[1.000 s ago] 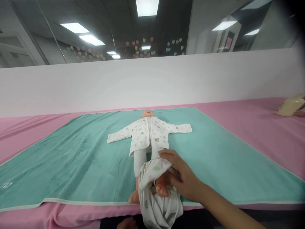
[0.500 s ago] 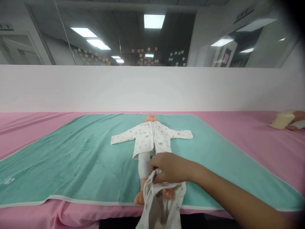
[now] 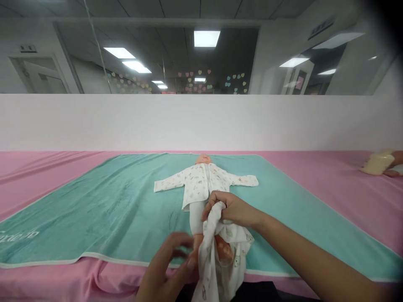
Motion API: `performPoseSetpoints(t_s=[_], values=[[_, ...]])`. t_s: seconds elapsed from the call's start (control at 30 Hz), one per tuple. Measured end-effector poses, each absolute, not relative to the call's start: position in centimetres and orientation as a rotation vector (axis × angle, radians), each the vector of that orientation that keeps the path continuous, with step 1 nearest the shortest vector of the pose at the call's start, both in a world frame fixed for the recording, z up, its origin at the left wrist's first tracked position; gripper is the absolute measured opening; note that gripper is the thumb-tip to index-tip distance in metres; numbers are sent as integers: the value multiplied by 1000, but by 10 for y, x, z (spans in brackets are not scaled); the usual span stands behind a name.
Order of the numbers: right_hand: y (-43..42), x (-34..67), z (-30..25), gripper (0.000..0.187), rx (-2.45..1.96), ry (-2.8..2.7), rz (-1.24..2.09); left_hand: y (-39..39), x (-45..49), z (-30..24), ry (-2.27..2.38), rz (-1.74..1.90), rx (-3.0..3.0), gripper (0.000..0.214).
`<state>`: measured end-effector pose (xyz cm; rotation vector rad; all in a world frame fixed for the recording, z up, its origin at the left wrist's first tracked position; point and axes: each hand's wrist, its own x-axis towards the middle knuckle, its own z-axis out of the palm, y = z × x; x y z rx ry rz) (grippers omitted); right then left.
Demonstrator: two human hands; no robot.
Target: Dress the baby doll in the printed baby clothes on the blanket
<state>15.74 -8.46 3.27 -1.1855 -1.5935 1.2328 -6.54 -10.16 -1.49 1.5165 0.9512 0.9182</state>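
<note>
The right hand (image 3: 231,208) was closed on a bunched fold of the white printed baby trousers (image 3: 220,251), which hung from its fingers down over the near edge of the teal mat (image 3: 103,209) and ran out of view at the bottom of the picture. The left hand (image 3: 170,262) sat just beside the cloth with fingers spread and curled, holding nothing; it was blurred, so whether its fingertips touched the fabric could not be told. The trousers hid most of the doll's (image 3: 204,180) far leg, with only a foot showing through the folds. The doll lay on its back in a printed top, arms out. Far right, on the pink sheet (image 3: 330,184), a cream object (image 3: 378,163) was too small to identify.
</note>
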Motion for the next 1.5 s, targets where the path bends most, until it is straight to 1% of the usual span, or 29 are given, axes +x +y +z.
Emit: performPoseSetpoints(t_s=[0.1,0.13,0.2,0.27,0.33,0.4,0.47,0.53,0.67,0.73,0.9,1.0,1.1,1.17,1.27,1.37,1.43,1.5], values=[[-84,155,36,13,-1093,-1555,1280,-90,-42,-1,883,992,1617,43],[-83,155,37,13,-1097,-1565,1241,-85,-34,2,854,971,1613,42],[-83,157,38,13,-1145,-1566,1133,-76,-22,6,779,883,1579,33],[-83,160,37,13,-1176,-1540,1100,-68,-17,8,660,748,1498,24],[-83,164,34,17,-1158,-1523,1156,-63,-17,9,509,621,1377,26],[-84,170,30,23,-1152,-1528,1223,-59,-21,11,446,595,1243,33],[-83,176,25,29,-1193,-1527,1250,-57,-28,14,499,670,1146,35],[-82,183,21,33,-1236,-1537,1235,-54,-37,16,589,718,1076,34],[-77,195,14,34,-1267,-1585,1155,-44,-61,12,670,785,1019,26],[-73,198,8,33,-1303,-1628,1114,-36,-69,6,711,792,1064,26],[-61,194,-17,33,-1478,-1629,891,-8,-62,-7,866,601,1383,30],[-57,190,-31,32,-1552,-1611,629,5,-50,-12,1033,685,1608,26],[-56,189,-34,25,-1594,-1628,439,7,-38,-19,1130,796,1773,21],[-58,190,-25,21,-1622,-1647,478,3,-33,-24,1104,826,1815,19],[-59,188,3,20,-1577,-1770,733,-6,-28,-28,994,838,1796,18],[-54,177,32,28,-1409,-1942,1074,-10,-28,-26,861,844,1677,19],[-43,164,40,32,-1405,-2049,1153,-8,-29,-24,785,842,1571,21],[-28,151,36,33,-1467,-2157,1175,-3,-30,-21,747,867,1450,27]])
